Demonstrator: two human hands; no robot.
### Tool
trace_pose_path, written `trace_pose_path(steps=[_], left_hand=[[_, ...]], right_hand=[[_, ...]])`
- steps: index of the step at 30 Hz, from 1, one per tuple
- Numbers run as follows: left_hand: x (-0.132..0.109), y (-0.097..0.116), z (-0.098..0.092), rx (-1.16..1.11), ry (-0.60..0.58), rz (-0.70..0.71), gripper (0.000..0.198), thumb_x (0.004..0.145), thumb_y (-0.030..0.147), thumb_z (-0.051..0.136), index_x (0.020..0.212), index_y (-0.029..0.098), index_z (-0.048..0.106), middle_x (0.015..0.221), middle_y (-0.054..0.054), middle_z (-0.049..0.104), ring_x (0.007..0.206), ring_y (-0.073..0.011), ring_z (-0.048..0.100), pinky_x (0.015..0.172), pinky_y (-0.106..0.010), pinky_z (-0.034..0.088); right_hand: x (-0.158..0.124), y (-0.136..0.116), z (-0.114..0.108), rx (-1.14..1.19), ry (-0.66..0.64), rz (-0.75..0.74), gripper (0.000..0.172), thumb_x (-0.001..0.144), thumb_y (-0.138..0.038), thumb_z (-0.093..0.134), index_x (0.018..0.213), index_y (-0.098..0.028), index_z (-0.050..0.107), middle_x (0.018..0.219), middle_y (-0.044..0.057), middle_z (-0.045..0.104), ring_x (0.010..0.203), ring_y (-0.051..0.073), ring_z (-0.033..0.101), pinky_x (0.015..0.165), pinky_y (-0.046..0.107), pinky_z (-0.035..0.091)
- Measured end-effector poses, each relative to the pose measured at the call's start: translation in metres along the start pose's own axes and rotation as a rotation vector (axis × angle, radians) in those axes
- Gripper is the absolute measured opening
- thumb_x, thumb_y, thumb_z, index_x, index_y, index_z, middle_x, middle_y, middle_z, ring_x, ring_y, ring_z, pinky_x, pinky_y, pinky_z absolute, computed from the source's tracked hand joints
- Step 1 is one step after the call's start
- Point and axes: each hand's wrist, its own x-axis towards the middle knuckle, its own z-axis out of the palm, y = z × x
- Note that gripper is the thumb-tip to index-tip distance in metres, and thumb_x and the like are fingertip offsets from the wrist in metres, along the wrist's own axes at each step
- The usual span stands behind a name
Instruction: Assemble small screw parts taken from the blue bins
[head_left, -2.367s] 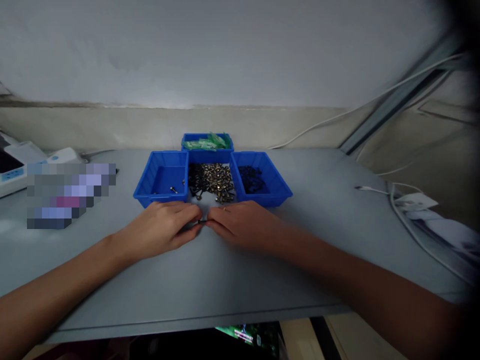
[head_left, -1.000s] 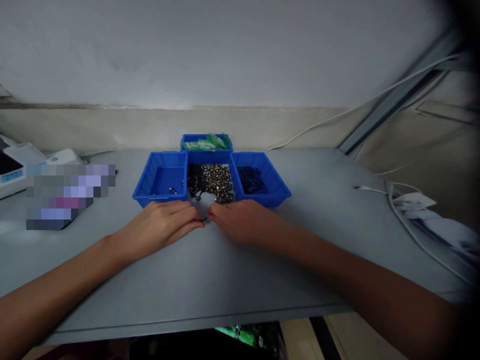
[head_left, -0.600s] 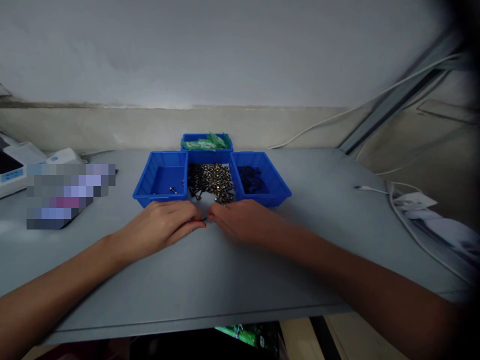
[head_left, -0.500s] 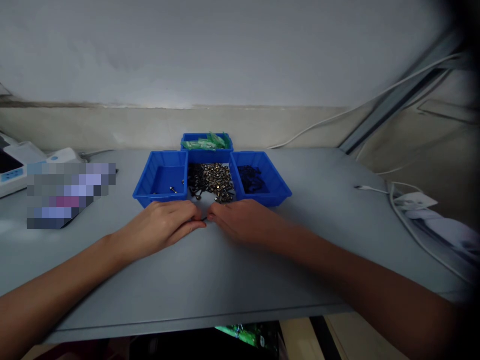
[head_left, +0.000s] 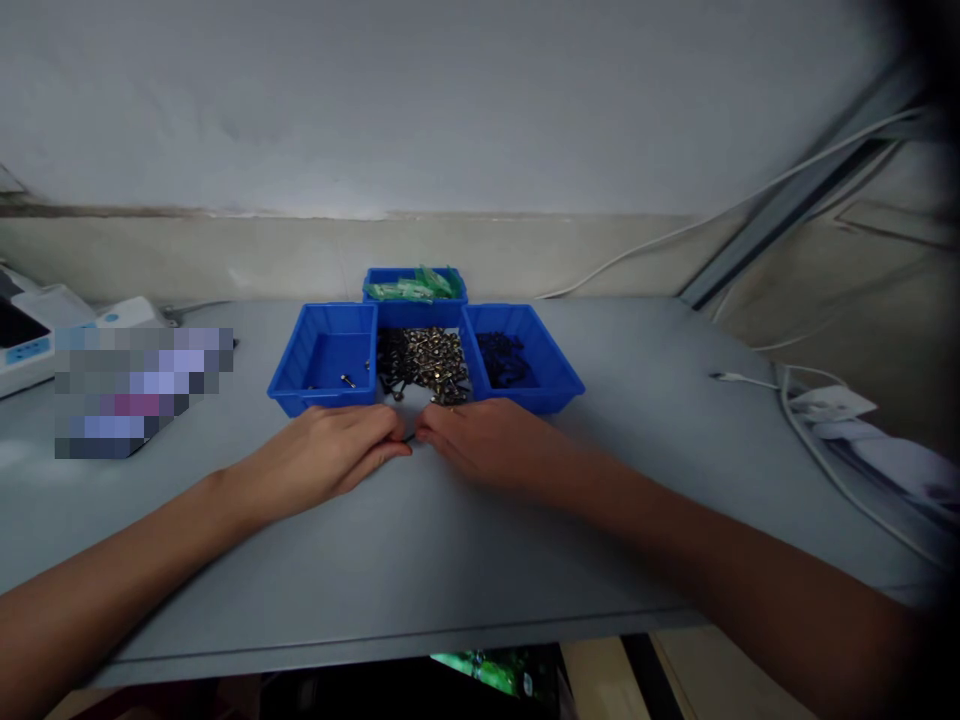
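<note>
My left hand (head_left: 349, 440) is closed, its thumb and fingers pinching one end of a small dark thin piece (head_left: 409, 438). Opposite it, my right hand (head_left: 480, 435) is closed too, with its fingertips at the other end of that piece. Most of the piece is hidden by the fingers, so its kind does not show. Just beyond the hands lies a heap of small metal screws (head_left: 431, 360), some of them darker. To its left a blue bin (head_left: 322, 340) holds a few screws. On its right another blue bin (head_left: 555, 365) contains black small parts (head_left: 504, 358).
Behind the heap stands a blue bin (head_left: 415, 313) with green plastic packets (head_left: 420, 285). A blurred-out flat device (head_left: 150, 390) and a white power strip (head_left: 30, 345) are at the left. White cables (head_left: 825, 470) lie at the right. The grey table's front edge (head_left: 390, 648) is near me.
Almost nothing differs. Both hands keep their pinch around the small dark piece, with only a slight shift of the whole view.
</note>
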Motion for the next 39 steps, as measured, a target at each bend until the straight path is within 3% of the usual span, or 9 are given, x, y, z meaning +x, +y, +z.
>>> trace_pose_path(steps=[14,31,39], left_hand=[[0.0015,-0.0001,0.0,0.063,0.018,0.093,0.025,0.091,0.032,0.032,0.081,0.016,0.048,0.071,0.002,0.052,0.064,-0.0098,0.052,0.056,-0.022,0.039],[0.0016,-0.001,0.0007,0.047,-0.045,0.048,0.026,0.091,0.032,0.031,0.087,0.018,0.052,0.078,0.0,0.055,0.071,-0.0106,0.054,0.064,-0.023,0.044],[0.001,0.0007,0.0,0.057,-0.003,0.094,0.025,0.091,0.031,0.032,0.08,0.017,0.05,0.074,0.0,0.054,0.066,-0.0101,0.052,0.06,-0.023,0.041]], right_hand=[[-0.0005,-0.0007,-0.0018,0.047,-0.012,-0.013,0.025,0.09,-0.028,0.028,0.081,-0.017,0.049,0.068,0.001,0.06,0.053,0.011,0.052,0.044,0.025,0.023],[-0.0009,-0.0024,-0.004,0.06,-0.009,-0.034,0.021,0.088,-0.025,0.033,0.079,-0.018,0.05,0.067,0.0,0.06,0.053,0.011,0.052,0.045,0.025,0.027],[-0.0021,0.0004,-0.0081,0.366,-0.006,-0.027,0.022,0.089,-0.025,0.031,0.075,-0.017,0.047,0.059,-0.003,0.05,0.05,0.008,0.044,0.047,0.022,0.026]])
